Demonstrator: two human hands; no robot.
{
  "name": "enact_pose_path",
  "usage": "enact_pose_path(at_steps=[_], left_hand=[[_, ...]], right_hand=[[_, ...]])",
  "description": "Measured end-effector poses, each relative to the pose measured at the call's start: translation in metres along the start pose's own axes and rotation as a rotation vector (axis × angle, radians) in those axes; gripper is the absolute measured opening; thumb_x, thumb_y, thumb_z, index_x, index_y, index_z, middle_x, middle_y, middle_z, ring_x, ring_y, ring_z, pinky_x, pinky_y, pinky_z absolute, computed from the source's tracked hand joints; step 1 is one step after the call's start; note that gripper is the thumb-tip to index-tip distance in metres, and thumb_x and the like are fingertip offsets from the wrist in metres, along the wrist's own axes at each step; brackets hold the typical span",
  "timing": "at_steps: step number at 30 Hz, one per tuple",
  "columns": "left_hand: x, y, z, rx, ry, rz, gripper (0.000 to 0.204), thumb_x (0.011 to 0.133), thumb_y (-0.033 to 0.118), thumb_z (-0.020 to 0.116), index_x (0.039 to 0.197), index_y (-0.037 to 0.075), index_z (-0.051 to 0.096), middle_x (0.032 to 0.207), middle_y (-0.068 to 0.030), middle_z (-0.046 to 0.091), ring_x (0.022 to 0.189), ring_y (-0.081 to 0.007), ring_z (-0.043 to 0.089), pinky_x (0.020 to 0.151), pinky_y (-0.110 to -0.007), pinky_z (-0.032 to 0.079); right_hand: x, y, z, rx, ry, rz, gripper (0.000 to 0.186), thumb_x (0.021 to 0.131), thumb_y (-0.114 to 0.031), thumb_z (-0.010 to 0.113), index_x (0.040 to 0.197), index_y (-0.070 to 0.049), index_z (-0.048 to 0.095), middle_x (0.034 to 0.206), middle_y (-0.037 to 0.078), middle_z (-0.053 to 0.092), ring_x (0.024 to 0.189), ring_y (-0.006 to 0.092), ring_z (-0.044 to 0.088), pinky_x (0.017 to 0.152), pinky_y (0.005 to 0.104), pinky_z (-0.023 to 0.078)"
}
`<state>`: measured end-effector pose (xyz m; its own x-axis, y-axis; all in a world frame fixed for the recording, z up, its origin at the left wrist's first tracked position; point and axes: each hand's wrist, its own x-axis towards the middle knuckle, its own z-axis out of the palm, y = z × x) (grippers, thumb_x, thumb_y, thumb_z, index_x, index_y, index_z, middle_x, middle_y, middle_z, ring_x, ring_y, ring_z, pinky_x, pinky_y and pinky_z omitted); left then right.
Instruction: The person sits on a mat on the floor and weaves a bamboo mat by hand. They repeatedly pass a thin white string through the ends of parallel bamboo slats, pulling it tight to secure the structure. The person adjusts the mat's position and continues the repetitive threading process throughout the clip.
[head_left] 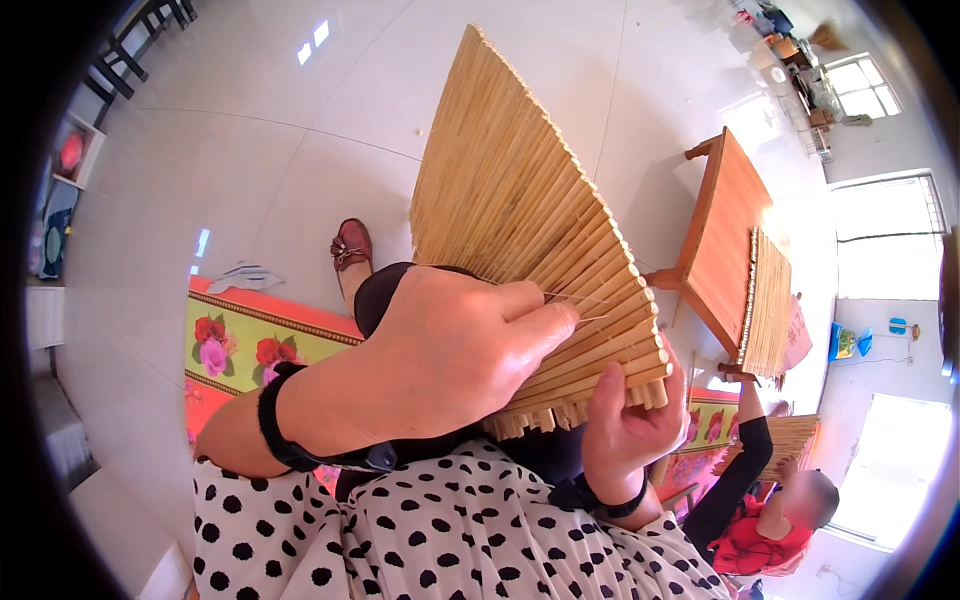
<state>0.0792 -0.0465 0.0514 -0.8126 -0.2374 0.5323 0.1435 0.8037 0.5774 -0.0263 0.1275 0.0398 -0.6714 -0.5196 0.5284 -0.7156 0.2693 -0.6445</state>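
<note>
A mat of narrow yellow reed sticks (520,190) fans out over my lap and away across the floor, its bound edge curving along the right. My left hand (455,345) lies over the near part of the mat, thumb and forefinger pinched together. Thin pale strands (590,300) stick out from that pinch, resting across the sticks; whether one of them is a needle I cannot tell. At the mat's near right corner, my right hand (640,420) grips the stick ends, thumb on top and fingers at the edge. The left palm is hidden.
An orange-brown wooden table (728,230) stands at the right with another reed mat (768,300) at its near end. At the lower right, a person in red (765,535) handles a reed mat. Floral cloth (235,340) lies at my left; a dark red shoe (351,243) is on the tiles.
</note>
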Motion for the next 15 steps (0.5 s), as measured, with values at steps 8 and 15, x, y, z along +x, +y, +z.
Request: enact_pose_path(at_steps=[8, 15], left_hand=[[0.0033, 0.0017, -0.0026, 0.016, -0.039, 0.007, 0.028, 0.069, 0.004, 0.073, 0.097, 0.006, 0.069, 0.06, -0.0011, 0.05, 0.047, -0.0182, 0.054, 0.04, -0.031, 0.039], [0.005, 0.0014, -0.0011, 0.021, -0.029, 0.031, 0.028, 0.069, 0.005, 0.073, 0.096, 0.005, 0.069, 0.06, -0.0009, 0.05, 0.047, -0.0178, 0.054, 0.04, -0.031, 0.039]], right_hand=[[-0.0022, 0.0005, 0.0004, 0.0, 0.004, -0.004, 0.043, 0.073, -0.003, 0.074, 0.113, 0.005, 0.062, 0.092, 0.012, 0.073, 0.074, 0.0176, 0.072, 0.069, 0.0262, 0.055], [-0.0023, 0.0018, 0.0009, 0.015, 0.014, -0.004, 0.042, 0.072, -0.003, 0.074, 0.112, 0.005, 0.063, 0.091, 0.013, 0.073, 0.074, 0.0177, 0.072, 0.068, 0.0264, 0.055]])
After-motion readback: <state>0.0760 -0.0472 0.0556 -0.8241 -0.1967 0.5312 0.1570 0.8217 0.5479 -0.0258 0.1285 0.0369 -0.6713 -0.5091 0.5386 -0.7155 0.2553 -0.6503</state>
